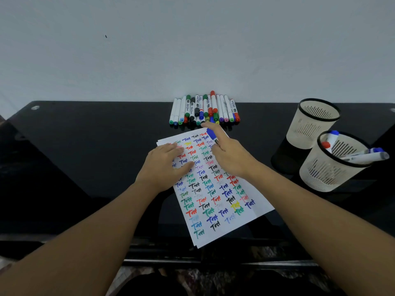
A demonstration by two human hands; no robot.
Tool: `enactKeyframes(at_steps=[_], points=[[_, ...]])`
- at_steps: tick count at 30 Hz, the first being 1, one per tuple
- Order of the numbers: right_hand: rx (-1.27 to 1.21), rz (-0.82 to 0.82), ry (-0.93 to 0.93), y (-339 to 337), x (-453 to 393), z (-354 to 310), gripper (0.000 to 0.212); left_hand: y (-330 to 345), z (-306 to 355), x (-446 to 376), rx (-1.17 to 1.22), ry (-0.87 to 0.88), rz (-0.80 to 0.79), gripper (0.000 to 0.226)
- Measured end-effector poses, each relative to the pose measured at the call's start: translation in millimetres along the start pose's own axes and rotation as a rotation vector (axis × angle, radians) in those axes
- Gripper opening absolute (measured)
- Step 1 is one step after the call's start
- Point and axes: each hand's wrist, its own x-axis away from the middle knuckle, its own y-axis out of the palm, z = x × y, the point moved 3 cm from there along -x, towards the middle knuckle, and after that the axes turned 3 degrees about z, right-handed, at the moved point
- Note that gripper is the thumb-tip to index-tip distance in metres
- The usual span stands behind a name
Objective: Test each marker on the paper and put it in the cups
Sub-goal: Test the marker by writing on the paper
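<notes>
A white paper [215, 189] covered with coloured "Test" marks lies on the black table. My left hand [166, 165] rests flat on its upper left part, fingers straight. My right hand [226, 152] holds a blue marker [212, 135] over the paper's top edge, its index finger stretched toward the pile of markers [205, 110] lying against the wall. Two white mesh cups stand at the right: the far cup [312, 122] looks empty, the near cup [333, 163] holds several markers.
The black glossy table [96, 146] ends at a pale wall behind the marker pile. Its front edge runs below the paper. The near cup leans slightly and a marker sticks out over its right rim.
</notes>
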Motion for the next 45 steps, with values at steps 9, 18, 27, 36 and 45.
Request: enactKeyframes(at_steps=[9, 18, 27, 36, 45], points=[[-0.266, -0.098, 0.186, -9, -1, 3, 0.041, -2, 1, 0, -0.02, -0.007, -0.025, 0.069], [-0.406, 0.092, 0.245, -18, 9, 2, 0.021, -4, 2, 2, -0.007, -0.01, -0.02, 0.068], [-0.174, 0.262, 0.21, -35, 17, 15, 0.022, -6, 4, 3, 0.0, -0.006, -0.025, 0.069], [0.161, 0.429, 0.084, -91, 50, -5, 0.03, -6, 5, 3, -0.014, -0.003, -0.028, 0.068], [0.332, 0.642, 0.097, -172, 107, -15, 0.029, -2, 2, 4, 0.018, -0.031, -0.089, 0.093]])
